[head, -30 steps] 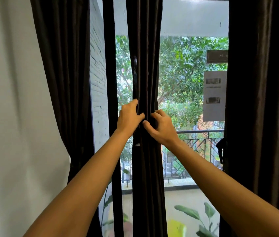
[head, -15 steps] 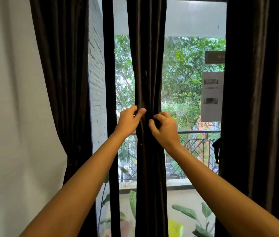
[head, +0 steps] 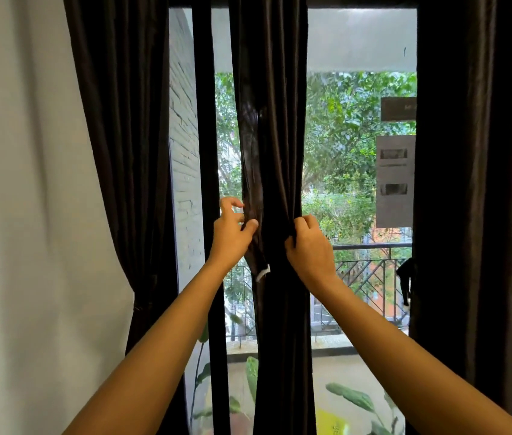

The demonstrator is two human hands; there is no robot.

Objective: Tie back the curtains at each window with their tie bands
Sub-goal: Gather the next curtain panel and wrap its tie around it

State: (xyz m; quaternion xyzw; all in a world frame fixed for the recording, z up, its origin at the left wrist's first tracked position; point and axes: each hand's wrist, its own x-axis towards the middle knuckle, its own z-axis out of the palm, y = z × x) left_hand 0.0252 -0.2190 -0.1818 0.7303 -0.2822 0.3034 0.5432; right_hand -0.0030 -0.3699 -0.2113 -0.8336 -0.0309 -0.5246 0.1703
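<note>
We see both hands up at the middle curtain [head: 275,120], one on each side of the gathered panel and apart from each other. Right hand [head: 309,243] is clamped on the curtain's right edge, fingers curled round the folds. Left hand [head: 232,235] is at the curtain's left edge, thumb and curled fingers pinching the tie band [head: 260,262]; its index finger is lifted, hooked above the rest. The band is a dark, blurred strip that runs up past the left thumb and hangs below that hand. It ends in a small white tip just right of the left wrist. We can't tell if it goes round behind the curtain.

Left of the left hand: dark window post [head: 206,120], then left curtain [head: 122,152], cinched in low beside the left forearm, against a white wall [head: 13,183]. Right of the right hand: glass with paper notices [head: 394,180], balcony railing [head: 370,271] past the right wrist, then right curtain [head: 483,183].
</note>
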